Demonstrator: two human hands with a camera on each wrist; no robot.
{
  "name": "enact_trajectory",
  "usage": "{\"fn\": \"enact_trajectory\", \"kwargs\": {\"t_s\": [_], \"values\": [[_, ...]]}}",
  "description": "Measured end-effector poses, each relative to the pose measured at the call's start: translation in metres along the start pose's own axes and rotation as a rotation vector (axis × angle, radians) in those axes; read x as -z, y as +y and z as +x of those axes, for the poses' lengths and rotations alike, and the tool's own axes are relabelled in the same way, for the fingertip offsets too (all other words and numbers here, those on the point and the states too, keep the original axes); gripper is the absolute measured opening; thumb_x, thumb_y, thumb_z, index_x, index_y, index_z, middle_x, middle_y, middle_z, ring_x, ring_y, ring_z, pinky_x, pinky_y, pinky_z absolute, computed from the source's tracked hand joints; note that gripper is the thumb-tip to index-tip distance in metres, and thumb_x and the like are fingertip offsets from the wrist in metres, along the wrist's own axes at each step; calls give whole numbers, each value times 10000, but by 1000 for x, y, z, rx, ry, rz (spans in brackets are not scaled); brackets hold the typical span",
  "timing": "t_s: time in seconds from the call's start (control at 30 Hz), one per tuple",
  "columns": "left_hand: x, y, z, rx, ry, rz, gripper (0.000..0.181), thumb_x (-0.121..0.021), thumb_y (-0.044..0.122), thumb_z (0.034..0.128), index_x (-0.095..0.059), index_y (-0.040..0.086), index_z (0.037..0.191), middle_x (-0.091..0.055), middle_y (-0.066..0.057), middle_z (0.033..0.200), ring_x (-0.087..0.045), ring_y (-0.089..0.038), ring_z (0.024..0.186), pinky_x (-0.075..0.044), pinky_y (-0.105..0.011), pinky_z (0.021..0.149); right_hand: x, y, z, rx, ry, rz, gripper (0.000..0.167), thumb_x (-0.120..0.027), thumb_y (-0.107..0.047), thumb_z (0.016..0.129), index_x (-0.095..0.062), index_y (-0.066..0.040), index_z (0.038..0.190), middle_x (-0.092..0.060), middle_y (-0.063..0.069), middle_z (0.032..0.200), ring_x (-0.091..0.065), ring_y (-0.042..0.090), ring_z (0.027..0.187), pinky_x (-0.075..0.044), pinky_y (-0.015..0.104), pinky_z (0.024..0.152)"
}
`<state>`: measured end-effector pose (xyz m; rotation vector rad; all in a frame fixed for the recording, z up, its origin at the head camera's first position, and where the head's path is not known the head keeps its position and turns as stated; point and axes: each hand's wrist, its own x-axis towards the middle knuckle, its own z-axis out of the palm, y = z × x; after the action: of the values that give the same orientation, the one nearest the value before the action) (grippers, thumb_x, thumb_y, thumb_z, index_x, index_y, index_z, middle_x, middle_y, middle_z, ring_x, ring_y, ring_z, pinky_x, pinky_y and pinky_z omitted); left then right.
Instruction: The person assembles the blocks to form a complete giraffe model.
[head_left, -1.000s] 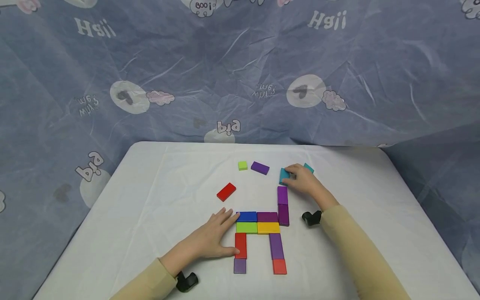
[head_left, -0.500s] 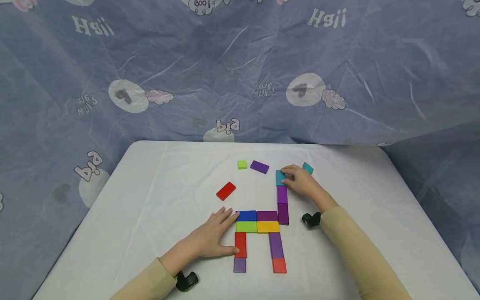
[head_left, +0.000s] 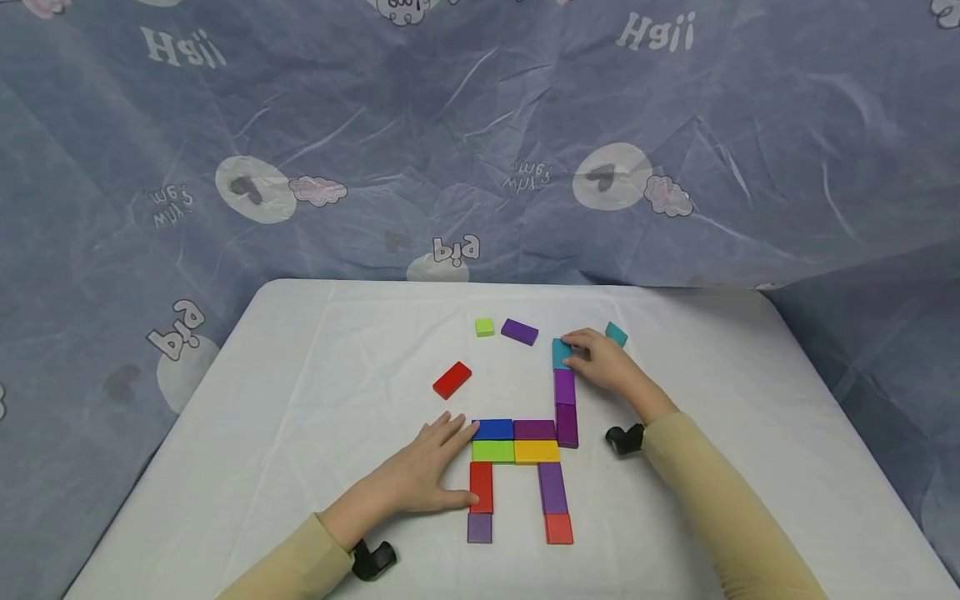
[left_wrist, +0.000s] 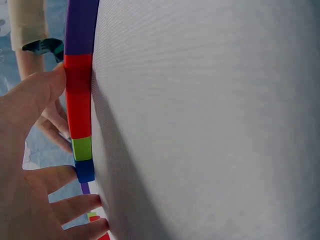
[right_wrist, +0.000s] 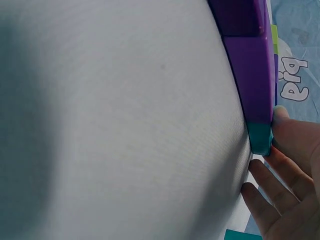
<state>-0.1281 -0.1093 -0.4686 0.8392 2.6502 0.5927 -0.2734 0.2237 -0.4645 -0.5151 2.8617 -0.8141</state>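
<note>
My right hand [head_left: 606,360] pinches a teal block [head_left: 559,353], which lies in line with two purple blocks [head_left: 565,387]. In the right wrist view, the thumb and forefinger are at the teal block's [right_wrist: 259,137] far end. With fingers spread, my left hand [head_left: 420,475] rests beside the arrangement. Its thumb touches a red block [head_left: 482,487] and its forefinger touches a blue block [head_left: 492,430], as the left wrist view also shows at the red block [left_wrist: 78,97]. Green [head_left: 492,452], yellow [head_left: 537,452] and dark purple [head_left: 534,430] blocks adjoin the blue one.
Loose on the white table [head_left: 337,375] lie a red block [head_left: 452,380], a small green block [head_left: 485,327], a purple block [head_left: 520,332] and a second teal block [head_left: 617,334]. Two lower legs end in a light purple block [head_left: 480,527] and an orange-red block [head_left: 558,528].
The teal block has shifted slightly left and straightened, and now meets the end of the upper purple block. My right hand moved with it; the left hand has stayed in place.
</note>
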Motion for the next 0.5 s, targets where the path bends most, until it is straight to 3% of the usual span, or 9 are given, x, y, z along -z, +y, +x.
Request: {"fn": "enact_trajectory", "kwargs": {"t_s": [0.27, 0.5], "values": [[1, -1, 1, -4, 2, -7, 919, -674, 576, 839, -300, 141, 1556, -289, -147, 1605, -202, -366, 1506, -238, -573, 1189, 1, 1, 3, 11, 2, 17, 480, -644, -189, 957, -537, -1, 1386, -514, 218, 1410, -510, 387, 1256, -418, 539, 1075], [-1, -1, 0, 0, -2, -9, 918, -673, 581, 838, -301, 149, 1557, -292, -144, 1604, -202, -365, 1506, -234, -573, 1190, 4, -11, 18, -38, 48, 17, 449, -619, -260, 970, -584, -17, 1346, -549, 198, 1365, -532, 384, 1239, -445, 550, 1043]]}}
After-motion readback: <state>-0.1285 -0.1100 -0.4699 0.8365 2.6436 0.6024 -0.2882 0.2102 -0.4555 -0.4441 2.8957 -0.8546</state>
